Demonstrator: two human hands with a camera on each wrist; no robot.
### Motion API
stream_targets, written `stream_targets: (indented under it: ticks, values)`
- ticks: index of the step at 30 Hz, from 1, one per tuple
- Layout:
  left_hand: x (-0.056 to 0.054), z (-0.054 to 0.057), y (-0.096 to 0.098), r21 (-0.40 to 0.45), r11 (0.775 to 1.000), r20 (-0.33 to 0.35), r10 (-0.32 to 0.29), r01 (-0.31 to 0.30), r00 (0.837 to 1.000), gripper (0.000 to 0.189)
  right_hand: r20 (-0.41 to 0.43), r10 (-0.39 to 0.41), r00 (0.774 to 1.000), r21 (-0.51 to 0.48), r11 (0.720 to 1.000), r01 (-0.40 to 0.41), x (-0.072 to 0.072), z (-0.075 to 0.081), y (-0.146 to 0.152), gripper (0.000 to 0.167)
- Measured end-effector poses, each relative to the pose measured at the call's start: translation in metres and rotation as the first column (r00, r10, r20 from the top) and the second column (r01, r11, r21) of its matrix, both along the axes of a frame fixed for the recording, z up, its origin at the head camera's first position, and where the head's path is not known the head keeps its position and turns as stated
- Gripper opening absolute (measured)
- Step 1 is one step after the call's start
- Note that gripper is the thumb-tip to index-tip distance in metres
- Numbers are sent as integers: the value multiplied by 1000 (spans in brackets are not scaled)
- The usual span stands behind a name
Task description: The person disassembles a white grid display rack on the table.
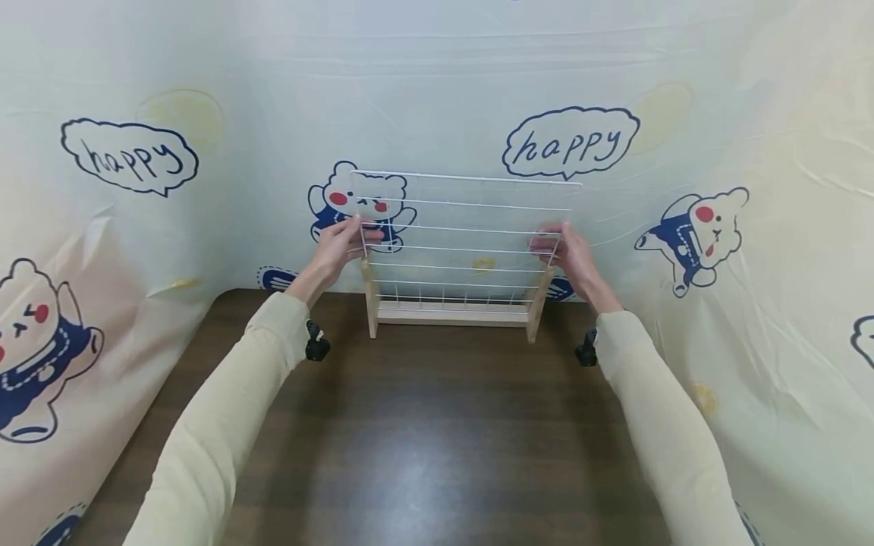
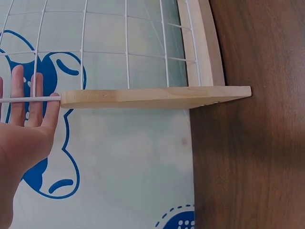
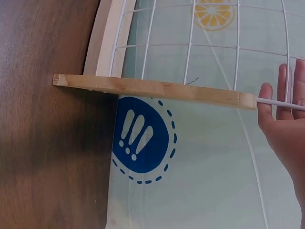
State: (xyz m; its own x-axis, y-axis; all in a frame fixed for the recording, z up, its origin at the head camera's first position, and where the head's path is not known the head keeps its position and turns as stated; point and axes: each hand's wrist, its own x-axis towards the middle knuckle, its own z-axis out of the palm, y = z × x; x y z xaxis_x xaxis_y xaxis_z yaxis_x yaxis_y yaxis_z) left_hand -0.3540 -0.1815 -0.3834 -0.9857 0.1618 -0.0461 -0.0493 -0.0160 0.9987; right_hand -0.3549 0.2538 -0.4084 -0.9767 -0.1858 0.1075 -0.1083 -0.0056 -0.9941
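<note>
A rack with a white wire grid [image 1: 460, 229] and a pale wooden base [image 1: 454, 314] stands upright at the far side of the table. My left hand [image 1: 336, 246] holds the grid's left edge, just above the wooden side piece [image 2: 143, 98]. On the opposite edge, my right hand [image 1: 572, 258] grips the wire above the other wooden side piece [image 3: 157, 88]. Both wrist views show fingers reaching behind the wires; the thumbs are mostly hidden there.
The dark wooden table [image 1: 416, 440] spreads in front of the rack. A pale curtain [image 1: 451, 98] printed with cartoon bears and "happy" bubbles hangs right behind the rack and along both sides.
</note>
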Motion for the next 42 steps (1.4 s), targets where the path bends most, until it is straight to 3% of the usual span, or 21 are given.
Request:
stream_targets:
  ticks: [11,23,34,42]
  values:
    - [1,3,4,-14,999,-5,44,-44,999,42,24,20,1000,9,1000,-21,1,2,6,60]
    - [1,6,4,-7,999,-8,52,-52,999,39,44,28,999,14,999,-29,1,5,6,58]
    - [-1,7,0,29,998,-10,49,-49,999,43,95,81,992,3,997,-82,7,26,1,56]
    - [-14,-12,-5,-9,998,-19,65,-65,998,47,97,81,992,0,997,-81,13,31,-3,54]
